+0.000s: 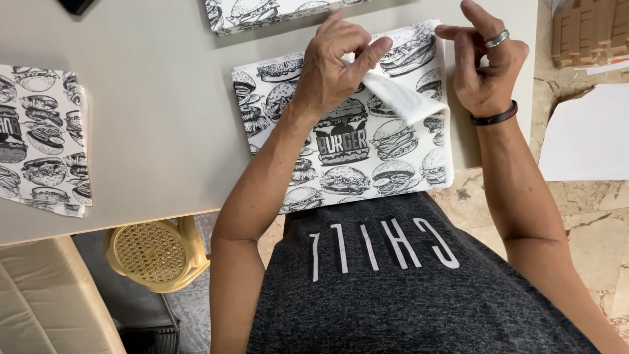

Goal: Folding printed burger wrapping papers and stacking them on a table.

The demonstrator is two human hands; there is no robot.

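A stack of white paper sheets (367, 154) printed with black burger drawings lies on the grey table (151, 118) in front of me. My left hand (331, 65) rests on the stack and pinches the top sheet's far right corner (400, 98), which is lifted and folded back so its plain white underside shows. My right hand (485, 62) hovers just right of that corner, fingers bent and apart, holding nothing. It wears a silver ring and a black wristband.
A second stack of the same printed paper (42, 141) lies at the table's left edge, and a third (262, 13) at the far edge. A yellow plastic chair (154, 252) stands below the table. Cardboard pieces (590, 29) and a white sheet (586, 134) lie on the marble floor to the right.
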